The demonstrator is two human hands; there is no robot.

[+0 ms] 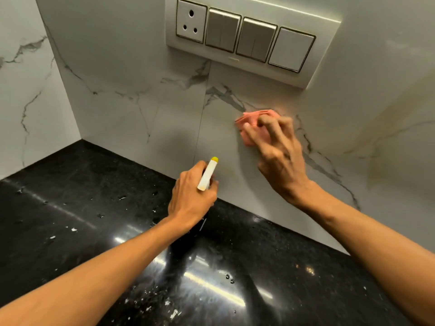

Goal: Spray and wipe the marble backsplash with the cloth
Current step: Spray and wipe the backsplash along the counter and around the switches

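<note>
The white marble backsplash (146, 109) with grey veins fills the upper half of the head view. My right hand (280, 156) presses a folded pink cloth (253, 124) flat against the marble, just below the switch panel; the hand is blurred. My left hand (190, 196) grips a spray bottle (207, 175) with a white head and yellow nozzle tip, held low near the joint of wall and counter. The nozzle points at the backsplash. The bottle's body is hidden under my hand.
A white switch panel (247, 36) with a socket and three switches is set in the wall above the cloth. The black glossy countertop (94, 220) carries scattered water drops. A side marble wall (28, 90) closes the corner at left. Yellowish stains (381, 142) mark the marble at right.
</note>
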